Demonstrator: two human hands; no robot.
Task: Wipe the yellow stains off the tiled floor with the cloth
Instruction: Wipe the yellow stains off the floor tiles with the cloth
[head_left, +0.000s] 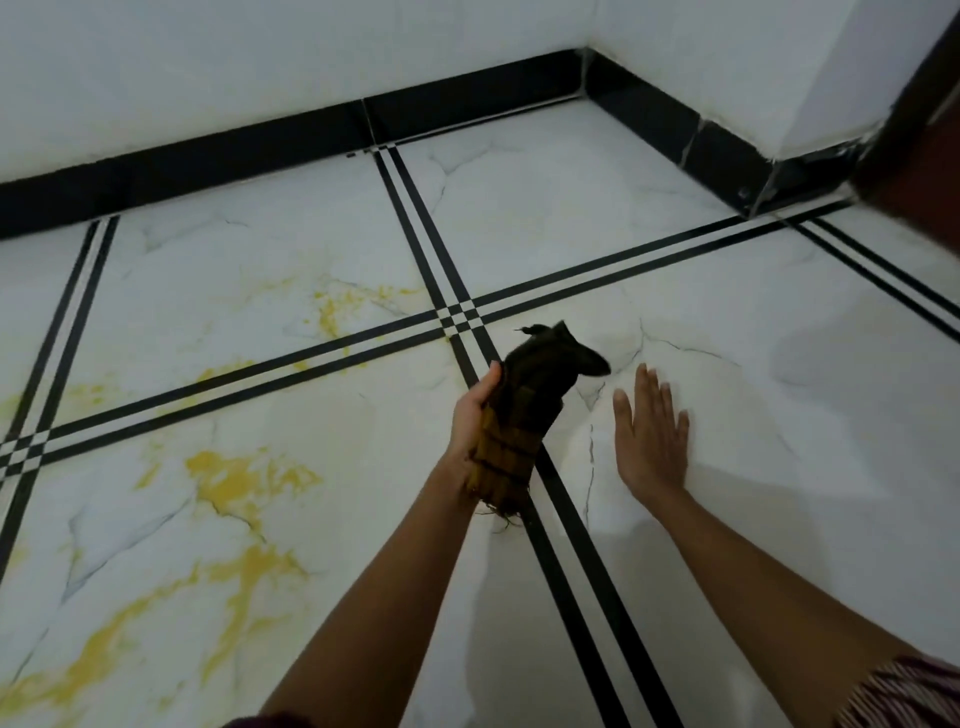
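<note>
White walls (260, 67) meet black skirting (208, 156); perhaps a door (924, 119).

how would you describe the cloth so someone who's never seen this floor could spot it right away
Start at the crossing of black double lines in the middle of the white tiled floor; just below it, the left hand holds a bunched cloth upright above the tiles. It is dark brown at the top and mustard at the frayed lower end, the only fabric bundle there, while the right hand beside it is open and empty.

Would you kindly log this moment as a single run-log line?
left hand: grips cloth, lifted off floor | right hand: open, flat on tiled floor | yellow stains: unwiped, left of cloth
</note>
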